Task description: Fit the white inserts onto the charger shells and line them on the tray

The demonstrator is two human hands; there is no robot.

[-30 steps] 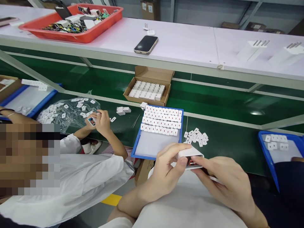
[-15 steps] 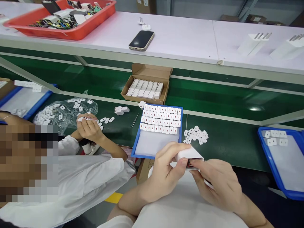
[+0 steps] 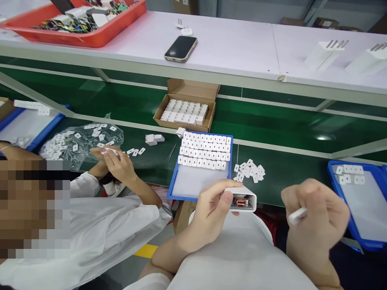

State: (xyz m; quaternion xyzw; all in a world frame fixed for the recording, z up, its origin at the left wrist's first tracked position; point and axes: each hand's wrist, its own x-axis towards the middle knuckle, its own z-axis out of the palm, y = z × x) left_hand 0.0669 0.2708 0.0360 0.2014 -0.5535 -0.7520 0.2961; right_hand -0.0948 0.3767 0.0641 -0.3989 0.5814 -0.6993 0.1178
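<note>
My left hand [image 3: 208, 219] is closed around a white charger housing [image 3: 242, 191]. The housing's open end faces right, and a circuit board [image 3: 241, 201] with red parts shows inside. Off to the right, apart from the housing, my right hand [image 3: 317, 213] is closed on a small white end cap [image 3: 298, 216], blurred by motion. Just beyond my left hand lies a blue-rimmed tray [image 3: 174, 189] with rows of white pieces [image 3: 204, 150] on it. Loose white end caps [image 3: 249, 170] are heaped to the right of that tray.
An open cardboard box [image 3: 184, 125] of white chargers stands behind the tray, with tweezers [image 3: 171, 153] at its left. Another blue tray [image 3: 347, 213] is at far right. A co-worker's hand [image 3: 119, 165] works at left. Above, a shelf [image 3: 236, 52] carries a phone [image 3: 181, 48] and a red bin [image 3: 90, 39].
My right hand has moved right, away from the housing, with the white end cap in its fingers. The housing has turned slightly, and its open end now shows.
</note>
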